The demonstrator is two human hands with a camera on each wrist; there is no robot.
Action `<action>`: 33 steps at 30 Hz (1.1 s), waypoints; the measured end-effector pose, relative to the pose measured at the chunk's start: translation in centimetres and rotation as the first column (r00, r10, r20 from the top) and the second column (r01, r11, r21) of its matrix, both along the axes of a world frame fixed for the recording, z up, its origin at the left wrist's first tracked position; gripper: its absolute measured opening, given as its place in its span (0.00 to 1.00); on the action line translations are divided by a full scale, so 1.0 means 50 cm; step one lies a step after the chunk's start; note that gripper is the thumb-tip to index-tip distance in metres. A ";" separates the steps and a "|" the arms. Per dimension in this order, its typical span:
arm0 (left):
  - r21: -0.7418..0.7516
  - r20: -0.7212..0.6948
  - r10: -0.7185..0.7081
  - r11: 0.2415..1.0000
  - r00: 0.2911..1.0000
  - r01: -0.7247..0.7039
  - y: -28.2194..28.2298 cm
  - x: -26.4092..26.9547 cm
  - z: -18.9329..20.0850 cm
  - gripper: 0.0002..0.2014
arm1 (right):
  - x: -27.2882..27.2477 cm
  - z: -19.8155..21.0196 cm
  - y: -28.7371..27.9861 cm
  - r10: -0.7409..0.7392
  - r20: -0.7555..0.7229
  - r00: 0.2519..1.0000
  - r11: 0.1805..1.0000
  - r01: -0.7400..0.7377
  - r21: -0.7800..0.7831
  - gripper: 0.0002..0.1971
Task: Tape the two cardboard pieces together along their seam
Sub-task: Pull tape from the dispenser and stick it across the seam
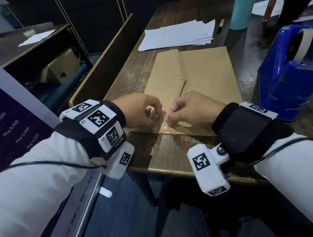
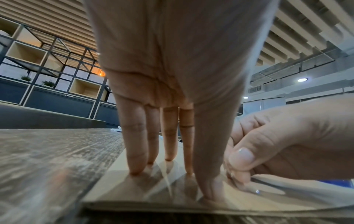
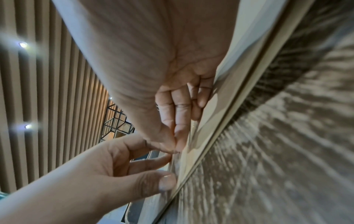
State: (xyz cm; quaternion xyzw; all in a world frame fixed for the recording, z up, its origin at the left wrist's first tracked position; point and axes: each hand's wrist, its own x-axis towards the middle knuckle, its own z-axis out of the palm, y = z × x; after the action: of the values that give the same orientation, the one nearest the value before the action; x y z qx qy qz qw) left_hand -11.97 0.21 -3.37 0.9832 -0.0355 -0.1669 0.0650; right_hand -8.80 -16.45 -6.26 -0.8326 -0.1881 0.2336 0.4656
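Observation:
Two brown cardboard pieces, one on the left (image 1: 165, 78) and one on the right (image 1: 209, 76), lie side by side on the dark wooden table (image 1: 172, 160). A clear tape strip (image 1: 181, 63) runs down their seam. At the near end my left hand (image 1: 155, 121) presses straight fingers onto the left piece beside the seam. In the left wrist view its fingertips (image 2: 134, 171) stand on the glossy taped cardboard (image 2: 118, 186). My right hand (image 1: 169, 116) pinches the tape's near end between thumb and forefinger (image 3: 175, 149), just above the cardboard (image 3: 206, 121).
A blue tape dispenser (image 1: 290, 73) stands at the right, close to the cardboard. A stack of white paper (image 1: 179, 35), a marker (image 1: 221, 25) and a teal bottle (image 1: 242, 9) sit at the far side. The table's near edge is just below my wrists.

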 end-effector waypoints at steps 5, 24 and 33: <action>-0.054 0.002 0.022 0.998 1.000 -0.022 -0.002 -0.002 0.001 0.11 | 0.000 -0.002 0.000 -0.004 0.020 1.000 1.000 0.004 -0.011 0.02; -0.070 -0.014 -0.002 0.998 1.000 0.001 -0.019 -0.007 0.002 0.05 | 0.000 -0.005 0.003 -0.001 0.073 0.997 0.998 0.005 -0.060 0.03; -0.064 -0.040 -0.036 0.997 0.999 0.033 -0.018 -0.004 0.008 0.05 | 0.000 -0.005 0.005 -0.002 0.081 0.997 0.998 0.007 -0.068 0.03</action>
State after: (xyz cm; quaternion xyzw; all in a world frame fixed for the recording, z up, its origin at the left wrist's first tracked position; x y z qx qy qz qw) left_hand -12.17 -0.67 -2.96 0.9762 -0.0563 -0.1872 0.0937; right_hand -8.81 -16.20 -6.48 -0.8571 -0.1968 0.2050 0.4296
